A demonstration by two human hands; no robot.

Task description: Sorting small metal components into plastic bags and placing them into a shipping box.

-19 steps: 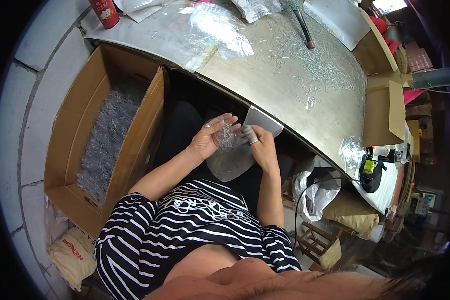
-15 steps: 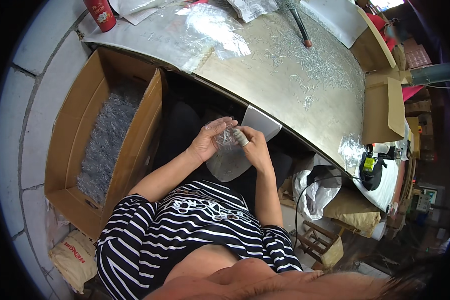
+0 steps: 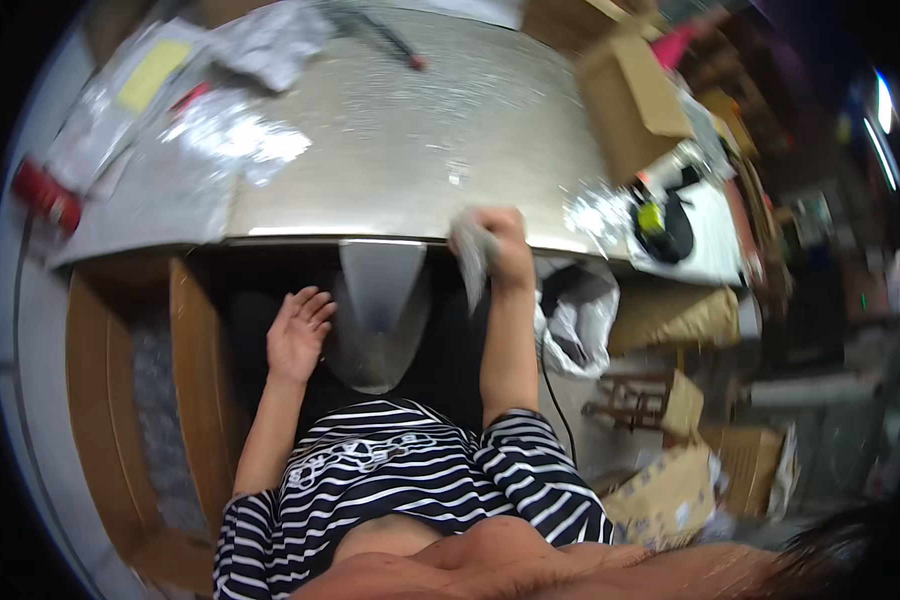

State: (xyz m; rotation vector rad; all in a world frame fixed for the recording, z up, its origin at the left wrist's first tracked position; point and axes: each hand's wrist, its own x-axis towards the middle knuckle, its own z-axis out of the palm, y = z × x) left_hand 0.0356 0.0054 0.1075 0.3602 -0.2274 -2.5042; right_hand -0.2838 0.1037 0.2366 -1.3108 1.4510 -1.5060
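My right hand (image 3: 507,240) is raised to the table's front edge with its fingers curled. From it hangs a clear plastic bag (image 3: 476,270), smeared by motion, so what is inside cannot be made out. My left hand (image 3: 298,330) holds nothing, its palm up and fingers loosely apart, beside the lap. Between my arms a white sheet-like chute (image 3: 380,262) slopes down from the table edge. Its lower end reaches into a translucent, rounded tray (image 3: 370,370) on my lap. Small clear pieces (image 3: 455,172) lie scattered over the metal tabletop (image 3: 310,205).
A deep cardboard box (image 3: 95,400) with a mass of clear pieces stands at my left. Plastic bags (image 3: 235,135) and a red can (image 3: 48,195) lie on the table's left. At right are an open carton (image 3: 630,110), a black-and-yellow object (image 3: 660,225) and a white sack (image 3: 580,325).
My hands have parted: the right moved up to the table edge with the bag, the left let go and drew left. The view has turned to the right.
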